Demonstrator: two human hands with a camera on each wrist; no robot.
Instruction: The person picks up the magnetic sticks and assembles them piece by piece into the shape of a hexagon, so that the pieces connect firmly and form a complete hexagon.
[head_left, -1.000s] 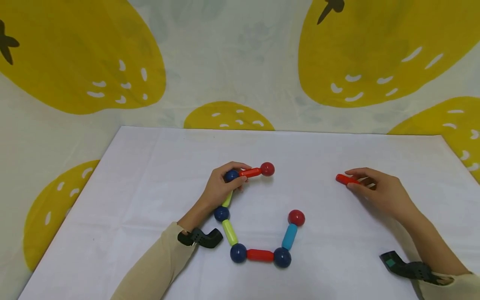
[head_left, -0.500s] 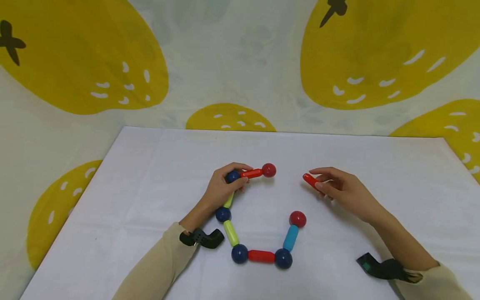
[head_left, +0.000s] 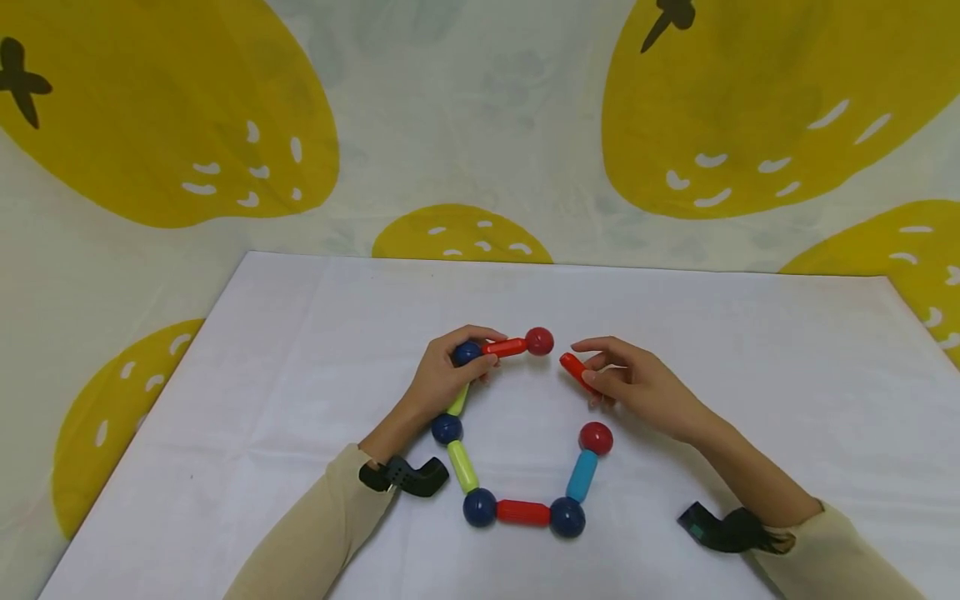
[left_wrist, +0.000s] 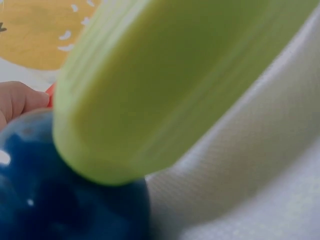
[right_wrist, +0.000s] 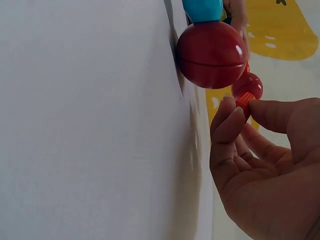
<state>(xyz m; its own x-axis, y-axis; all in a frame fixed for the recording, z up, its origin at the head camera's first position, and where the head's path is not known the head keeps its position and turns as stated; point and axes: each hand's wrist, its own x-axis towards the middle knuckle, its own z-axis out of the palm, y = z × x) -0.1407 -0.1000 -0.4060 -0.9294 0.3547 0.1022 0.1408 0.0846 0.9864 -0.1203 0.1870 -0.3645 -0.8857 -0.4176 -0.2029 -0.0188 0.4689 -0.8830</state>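
My left hand (head_left: 442,379) pinches a red rod (head_left: 506,347) close to a dark blue ball (head_left: 468,353). A red ball (head_left: 539,341) sits on the rod's far end. Between the thumb and fingers of my right hand (head_left: 645,387) is a second red rod (head_left: 576,370). Its free end points up and left, a small gap from that red ball. From the left hand's ball, yellow-green rods (head_left: 462,467) and blue balls (head_left: 447,429) run down toward me. A red rod (head_left: 522,512), another blue ball (head_left: 567,517) and a light blue rod (head_left: 582,476) continue the chain.
The chain's right end is a red ball (head_left: 596,438), below my right hand. White cloth covers the table (head_left: 750,333). Behind its far edge hangs a fabric with large yellow fruit shapes (head_left: 461,233). Black straps (head_left: 405,477) sit at both wrists.
My right hand has moved left with its red rod, from the right part of the table to near the upper red ball. The left hand has stayed in place.
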